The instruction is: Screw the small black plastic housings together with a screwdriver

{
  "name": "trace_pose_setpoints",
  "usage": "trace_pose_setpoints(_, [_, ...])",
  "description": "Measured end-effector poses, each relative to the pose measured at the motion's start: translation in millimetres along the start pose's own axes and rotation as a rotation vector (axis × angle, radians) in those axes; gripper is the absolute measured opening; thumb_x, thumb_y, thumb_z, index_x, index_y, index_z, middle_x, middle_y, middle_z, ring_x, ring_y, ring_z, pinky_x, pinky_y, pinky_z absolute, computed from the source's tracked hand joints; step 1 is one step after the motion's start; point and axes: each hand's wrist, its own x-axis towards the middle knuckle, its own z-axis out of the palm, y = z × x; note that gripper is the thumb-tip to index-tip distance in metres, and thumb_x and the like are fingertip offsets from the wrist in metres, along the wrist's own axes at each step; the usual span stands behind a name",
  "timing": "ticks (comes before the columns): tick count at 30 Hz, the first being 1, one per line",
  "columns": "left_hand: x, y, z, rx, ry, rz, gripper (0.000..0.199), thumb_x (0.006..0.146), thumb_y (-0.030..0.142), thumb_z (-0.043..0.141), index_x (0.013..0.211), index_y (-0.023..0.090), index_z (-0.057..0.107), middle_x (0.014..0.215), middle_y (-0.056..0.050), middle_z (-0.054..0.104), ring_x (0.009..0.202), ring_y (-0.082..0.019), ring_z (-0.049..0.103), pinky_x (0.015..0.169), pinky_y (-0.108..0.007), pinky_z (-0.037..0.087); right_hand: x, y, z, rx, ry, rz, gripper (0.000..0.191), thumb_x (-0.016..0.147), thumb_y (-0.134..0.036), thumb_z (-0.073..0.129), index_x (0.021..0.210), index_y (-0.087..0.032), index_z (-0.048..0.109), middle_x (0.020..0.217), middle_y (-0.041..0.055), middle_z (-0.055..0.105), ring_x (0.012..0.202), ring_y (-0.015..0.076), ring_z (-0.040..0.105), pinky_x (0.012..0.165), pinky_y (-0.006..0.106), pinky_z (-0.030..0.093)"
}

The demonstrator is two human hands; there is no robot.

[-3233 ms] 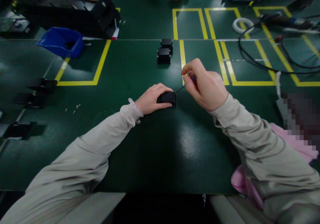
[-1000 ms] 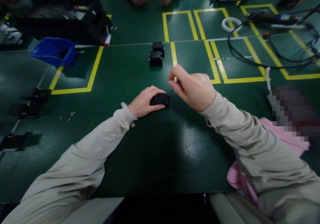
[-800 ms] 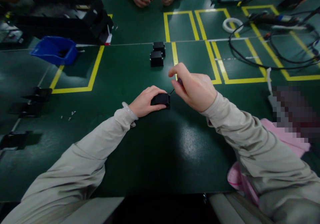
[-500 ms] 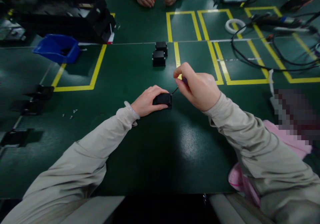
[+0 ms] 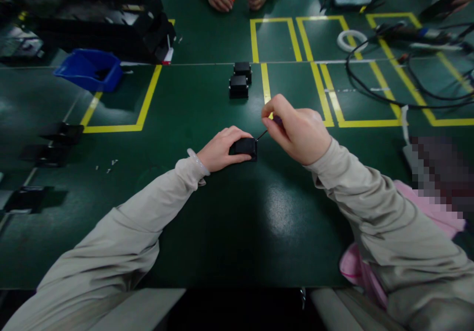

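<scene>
Head: left hand [image 5: 221, 149] around block [image 5: 245, 146]

Wide, glossy dark-green surface [image 5: 200, 237] spans most of the view. Yellow tape [image 5: 370, 124] outlines rectangles on it; thin pale seam [image 5: 207, 64] runs crosswise. White glare [image 5: 279, 212] on nearer part; darkness below.

Black boxes [image 5: 246, 146]: two standing, one held; screwdriver [image 5: 262, 134]: one; blue bin [image 5: 79, 67]: one.

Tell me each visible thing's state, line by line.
Left hand: closed around black block
Black block: gripped
Right hand: holding thin tool
Thin tool: tip at block's right end
Black boxes: standing close together
Metal bits: scattered
Blue bin: open-topped
White ring: lying flat
Black cable: loosely looped
</scene>
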Motion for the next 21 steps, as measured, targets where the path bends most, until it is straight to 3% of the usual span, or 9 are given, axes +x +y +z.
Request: trace_pose_setpoints(21, [0.1, -0.1, -0.1, 0.000, -0.004, -0.009, 0.048, 0.087, 0.049, 0.066, 0.123, 0.018, 0.058, 0.117, -0.009, 0.062, 0.111, -0.025, 0.057, 0.099, -0.039, 0.042, -1.1, 1.1, 1.6, 0.043, 0.020, -0.020, 0.032, 0.096, -0.037, 0.035, 0.109, -0.017, 0.058, 0.068, -0.0008, 0.058, 0.057, 0.0108, 0.051, 0.061, 0.025, 0.035])
